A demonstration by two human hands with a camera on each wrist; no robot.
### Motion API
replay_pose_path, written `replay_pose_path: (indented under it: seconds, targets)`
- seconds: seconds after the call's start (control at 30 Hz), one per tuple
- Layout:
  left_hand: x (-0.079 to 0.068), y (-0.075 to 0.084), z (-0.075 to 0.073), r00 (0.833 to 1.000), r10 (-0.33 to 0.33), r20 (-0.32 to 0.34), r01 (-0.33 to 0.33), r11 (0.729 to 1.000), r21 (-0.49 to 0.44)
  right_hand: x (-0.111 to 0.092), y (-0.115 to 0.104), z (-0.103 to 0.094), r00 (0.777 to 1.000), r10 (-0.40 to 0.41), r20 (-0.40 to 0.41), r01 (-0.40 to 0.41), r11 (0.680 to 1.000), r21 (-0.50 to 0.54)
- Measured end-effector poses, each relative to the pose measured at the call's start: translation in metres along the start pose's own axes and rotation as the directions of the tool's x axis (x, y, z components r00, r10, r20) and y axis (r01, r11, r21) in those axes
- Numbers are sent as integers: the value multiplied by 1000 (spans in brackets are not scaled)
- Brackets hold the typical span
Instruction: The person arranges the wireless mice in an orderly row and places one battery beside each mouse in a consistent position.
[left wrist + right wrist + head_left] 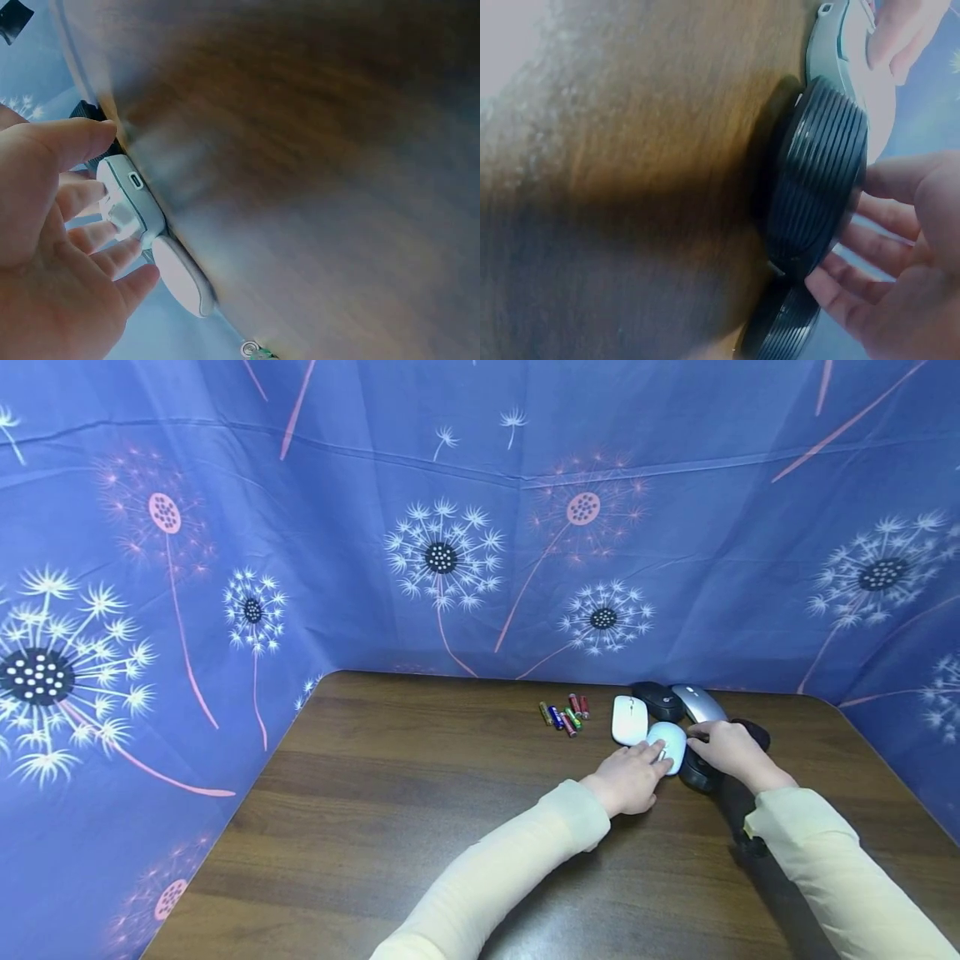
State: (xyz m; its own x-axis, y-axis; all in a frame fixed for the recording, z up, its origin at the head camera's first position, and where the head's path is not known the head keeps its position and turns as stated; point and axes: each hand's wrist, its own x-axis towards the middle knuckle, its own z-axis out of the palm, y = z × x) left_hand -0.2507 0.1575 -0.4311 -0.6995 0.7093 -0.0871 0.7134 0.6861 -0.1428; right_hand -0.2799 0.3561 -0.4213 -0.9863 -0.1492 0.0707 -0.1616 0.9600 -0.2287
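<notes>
Head view: white mouse [674, 740] is touched by straight-fingered left hand [628, 777], black mouse [699, 775] just rightward by bent-fingered right hand [731, 752], grip unclear.

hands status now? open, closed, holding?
Left hand: open, resting on a white mouse.
Right hand: open, touching a black mouse.

Near the back edge of the table [390, 793], before the cloth [345, 593], batteries [557, 717] lie left of a cluster of mice. The left hand [628, 777] rests on the front middle mouse [673, 737], the right hand [731, 750] on the right-front mouse [699, 774] beside it. Left of these lies another mouse [630, 718]; two back mice [657, 700] sit behind.
</notes>
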Motion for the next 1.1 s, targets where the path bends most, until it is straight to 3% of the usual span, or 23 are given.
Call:
replay_pose_path:
  seconds: [0.13, 0.33, 0.6, 0.8, 1.1]
  targets:
    - [-1, 0, -1, 1000, -2, -1, 2, 1000, -2, 5, 2, 2, 999, -46, 11, 46, 999, 29]
    - [-5, 1, -5, 1000, -12, 6, 12, 1000, -12, 6, 3, 3, 998, -50, 44, 48, 998, 48]
    - [-8, 1, -7, 998, 3, -55, -2, 1000, 14, 4, 2, 3, 998, -45, 50, 42, 998, 56]
    - [2, 0, -9, 995, 1, -102, 2, 999, 34, 4, 1, 3, 998, -48, 48, 45, 997, 57]
    - [22, 2, -11, 999, -41, -35, 41, 999, 17, 2, 4, 2, 996, -89, -8, 89, 995, 40]
